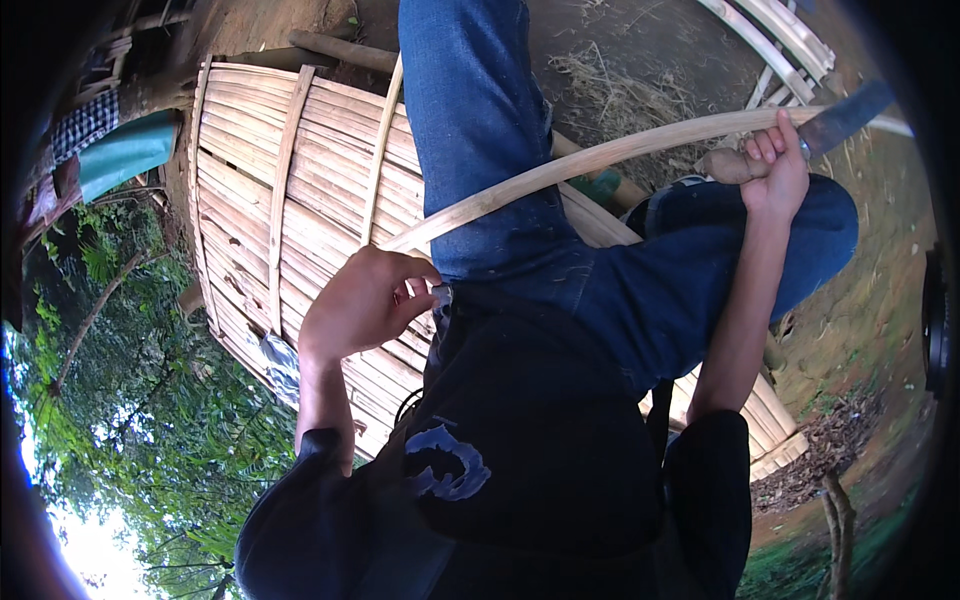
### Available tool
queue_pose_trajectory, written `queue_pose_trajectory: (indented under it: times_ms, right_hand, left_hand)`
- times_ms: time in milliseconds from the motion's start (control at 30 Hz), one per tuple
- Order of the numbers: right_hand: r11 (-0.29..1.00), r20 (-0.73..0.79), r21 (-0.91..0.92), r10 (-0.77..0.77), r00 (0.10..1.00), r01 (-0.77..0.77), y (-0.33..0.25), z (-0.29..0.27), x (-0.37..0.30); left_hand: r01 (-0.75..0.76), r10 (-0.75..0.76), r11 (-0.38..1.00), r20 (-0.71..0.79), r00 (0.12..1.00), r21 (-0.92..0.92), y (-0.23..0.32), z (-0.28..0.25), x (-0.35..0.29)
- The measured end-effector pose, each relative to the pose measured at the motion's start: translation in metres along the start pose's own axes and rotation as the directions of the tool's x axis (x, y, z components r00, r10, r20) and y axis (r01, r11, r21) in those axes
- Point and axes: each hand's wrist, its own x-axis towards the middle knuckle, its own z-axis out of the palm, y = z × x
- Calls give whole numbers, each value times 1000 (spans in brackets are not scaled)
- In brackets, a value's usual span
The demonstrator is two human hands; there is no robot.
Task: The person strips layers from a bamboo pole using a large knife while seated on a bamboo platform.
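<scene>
In the centre-left, the left hand [352, 300] has bent fingers beside one end of the pale strip [600, 157]; whether it pinches something, I cannot tell. The strip crosses above the jeans [480, 110] toward upper right, where the right hand [778, 172] grips a knife [845, 118].

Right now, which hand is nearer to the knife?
Right: the right hand holds the knife by its handle. The left hand is well apart, by the lower-left end of the pale strip.
</scene>
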Motion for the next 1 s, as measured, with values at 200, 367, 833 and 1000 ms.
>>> queue_pose_trajectory:
  times_ms: [200, 367, 833, 1000]
  right_hand:
    - [999, -15, 43, -30, 999, 31, -4, -5, 2]
    - [998, -28, 54, -20, 999, 22, -4, -3, 0]
    - [994, -74, 89, -55, 996, 62, 0, -12, 6]
    - [994, -72, 92, -53, 996, 59, 0, -12, 5]
  left_hand:
    - [31, -38, 991, -52, 998, -128, -37, 49, 5]
    - [-148, 128, 958, -98, 987, -246, -51, 70, 23]
    - [200, -164, 977, -346, 924, 70, -3, 8, 7]
    - [-300, 319, 942, -135, 938, 149, -1, 51, 36]
